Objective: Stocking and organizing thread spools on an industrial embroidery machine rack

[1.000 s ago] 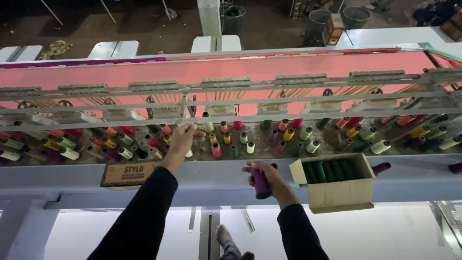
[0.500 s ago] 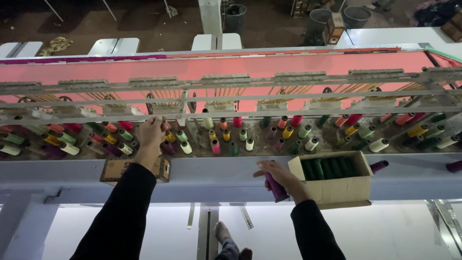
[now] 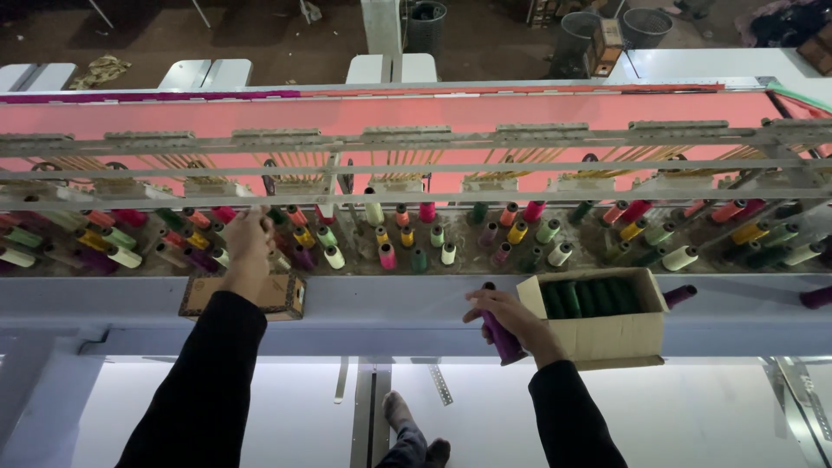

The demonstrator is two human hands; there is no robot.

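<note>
Purple spool held tight in the right hand, down on the grey shelf.

Purple and long, lying slanted, just left of the cardboard box full of dark green spools. Fingers wrapped round it, thumb on top. Left hand up among the rack of spools in pink, yellow, white, green and orange; fingers bent in around something there, too hidden to tell what. Small brown box on the shelf, right below that hand. Black sleeves on both arms. One more purple spool sticking out past the far side of the cardboard box. Pink cloth stretched flat behind the rack, under metal bars. Foot on the pale floor below.
</note>
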